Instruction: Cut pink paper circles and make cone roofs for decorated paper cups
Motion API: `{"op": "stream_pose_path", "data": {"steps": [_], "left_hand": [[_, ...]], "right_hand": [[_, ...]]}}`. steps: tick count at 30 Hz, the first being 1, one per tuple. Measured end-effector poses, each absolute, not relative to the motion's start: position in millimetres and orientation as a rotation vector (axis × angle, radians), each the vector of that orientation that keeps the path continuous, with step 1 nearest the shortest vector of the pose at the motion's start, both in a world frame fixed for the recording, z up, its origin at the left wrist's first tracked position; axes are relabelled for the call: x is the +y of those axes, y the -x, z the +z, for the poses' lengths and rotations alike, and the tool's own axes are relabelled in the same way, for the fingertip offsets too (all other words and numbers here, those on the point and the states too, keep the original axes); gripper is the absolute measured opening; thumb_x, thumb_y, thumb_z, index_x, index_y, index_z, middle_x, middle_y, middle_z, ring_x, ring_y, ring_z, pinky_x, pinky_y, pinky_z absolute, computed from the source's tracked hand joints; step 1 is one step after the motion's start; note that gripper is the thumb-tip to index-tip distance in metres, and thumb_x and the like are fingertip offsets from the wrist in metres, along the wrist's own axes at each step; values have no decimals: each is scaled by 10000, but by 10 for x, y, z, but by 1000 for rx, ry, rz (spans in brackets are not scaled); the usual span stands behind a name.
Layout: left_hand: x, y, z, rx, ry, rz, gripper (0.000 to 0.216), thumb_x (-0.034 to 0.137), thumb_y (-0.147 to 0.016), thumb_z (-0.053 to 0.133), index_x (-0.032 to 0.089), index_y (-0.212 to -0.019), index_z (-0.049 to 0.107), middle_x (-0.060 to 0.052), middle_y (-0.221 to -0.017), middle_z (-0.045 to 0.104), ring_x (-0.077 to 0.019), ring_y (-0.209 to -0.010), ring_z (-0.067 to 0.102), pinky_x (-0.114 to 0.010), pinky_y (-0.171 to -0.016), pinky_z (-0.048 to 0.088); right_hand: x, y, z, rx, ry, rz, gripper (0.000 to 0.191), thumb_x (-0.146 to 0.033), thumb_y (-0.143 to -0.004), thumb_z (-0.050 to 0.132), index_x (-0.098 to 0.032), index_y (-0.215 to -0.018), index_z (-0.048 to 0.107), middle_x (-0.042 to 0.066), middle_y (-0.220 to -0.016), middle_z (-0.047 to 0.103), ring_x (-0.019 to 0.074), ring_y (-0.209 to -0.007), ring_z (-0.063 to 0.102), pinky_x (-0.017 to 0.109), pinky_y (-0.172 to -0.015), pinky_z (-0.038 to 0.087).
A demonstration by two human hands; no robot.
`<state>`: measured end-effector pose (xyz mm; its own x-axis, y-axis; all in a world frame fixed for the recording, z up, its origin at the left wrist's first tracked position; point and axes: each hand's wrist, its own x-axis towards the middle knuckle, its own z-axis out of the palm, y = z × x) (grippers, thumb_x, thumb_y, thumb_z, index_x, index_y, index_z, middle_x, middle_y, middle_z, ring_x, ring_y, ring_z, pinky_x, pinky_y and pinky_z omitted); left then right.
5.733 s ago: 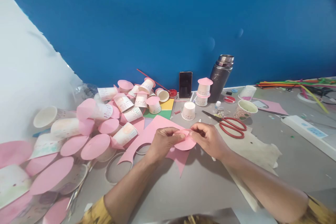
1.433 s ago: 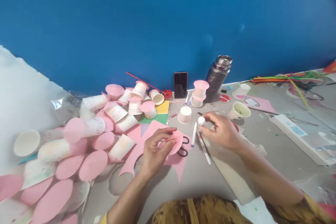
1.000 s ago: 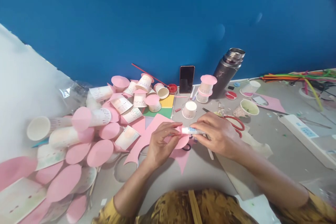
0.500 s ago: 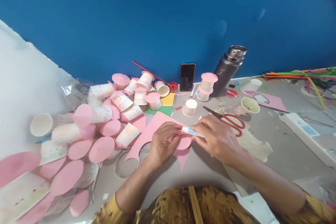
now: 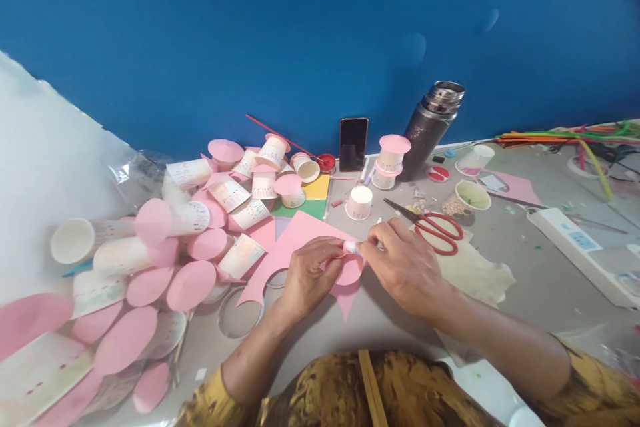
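My right hand (image 5: 407, 263) is closed round a small white tube with blue print (image 5: 351, 247), most of it hidden behind the fingers. The tube looks like glue. My left hand (image 5: 315, 270) pinches the edge of a pink paper circle (image 5: 352, 271), its fingertips close to the tube's left end. Beneath both hands lies a cut-out pink paper sheet (image 5: 300, 240). Red-handled scissors (image 5: 440, 233) rest open just beyond my right hand. A small white paper cup (image 5: 359, 203) stands upside down past my fingers.
Paper cups with pink discs (image 5: 193, 283) pile up on the left. At the back are a phone (image 5: 353, 145), stacked cups (image 5: 391, 161) and a dark flask (image 5: 433, 130). A power strip (image 5: 583, 250) and colourful pipe cleaners (image 5: 550, 138) lie to the right.
My right hand has slid left along the tube, so less of it shows. My left hand has stayed nearly still. The whole view has shifted slightly.
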<state>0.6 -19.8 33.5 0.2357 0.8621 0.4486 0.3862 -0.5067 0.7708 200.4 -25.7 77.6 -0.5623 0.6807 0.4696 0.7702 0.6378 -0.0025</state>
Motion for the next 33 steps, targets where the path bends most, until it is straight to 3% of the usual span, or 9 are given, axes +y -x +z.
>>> {"op": "stream_pose_path", "data": {"steps": [15, 24, 28, 31, 33], "left_hand": [[-210, 13, 331, 1173, -1864, 1241, 120, 152, -879, 682, 208, -801, 753, -74, -929, 814, -225, -927, 767, -328, -831, 592], [-212, -9, 338, 1183, -1574, 1225, 70, 246, -839, 751, 208, -785, 773, -77, -974, 818, -228, -869, 759, -333, -811, 588], [-201, -2, 372, 1171, -1314, 1168, 92, 287, -799, 789, 196, -786, 799, -84, -946, 814, -228, -856, 735, -302, -732, 559], [-190, 5, 388, 1201, -1180, 1117, 146, 305, -749, 818, 172, -707, 774, -75, -805, 781, -195, -741, 675, -264, -623, 487], [-184, 7, 384, 1214, -1123, 1109, 195, 317, -717, 830, 163, -647, 734, -35, -667, 706, -145, -629, 586, -242, -566, 418]], "right_hand": [[-211, -2071, 713, -2406, 1154, -278, 150, -173, -978, 612, -199, -893, 733, 42, -778, 598, 191, -715, 494, 330, -609, 278], [-252, -2041, 618, -2283, 1236, -315, 326, -357, -1010, 586, -181, -770, 720, 43, -666, 591, 158, -585, 497, 323, -597, 275], [-233, -2041, 528, -2068, 1370, 87, 236, -377, -976, 613, -191, -880, 720, 34, -700, 649, 166, -623, 577, 300, -590, 322], [-174, -2076, 494, -1718, 1396, 733, 198, -387, -936, 622, -206, -1005, 665, 33, -823, 712, 168, -661, 617, 276, -606, 411], [-135, -2103, 478, -1445, 1283, 1135, 252, -439, -881, 676, -219, -988, 614, 24, -850, 702, 160, -652, 606, 271, -594, 441]]}}
